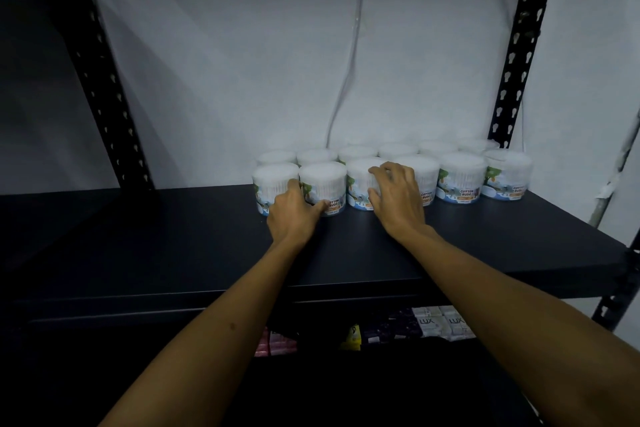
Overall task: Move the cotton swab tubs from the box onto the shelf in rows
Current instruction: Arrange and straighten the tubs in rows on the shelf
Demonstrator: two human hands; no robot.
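Two rows of white cotton swab tubs stand on the black shelf (173,236) against the wall, a back row (398,150) and a front row (460,173). My left hand (294,211) reaches the left end of the front row. Its fingers are in the gap between the first tub (273,177) and the second tub (323,177), and its thumb lies on the second tub's front. My right hand (394,198) grips the third tub (360,170), fingers curled over its top edge and thumb on its front. The box is out of view.
Black perforated uprights stand at the left (100,80) and right (523,45) of the shelf. A thin cable (349,62) hangs down the grey wall behind the tubs. Soap packs (440,322) and other small packets lie on the shelf below.
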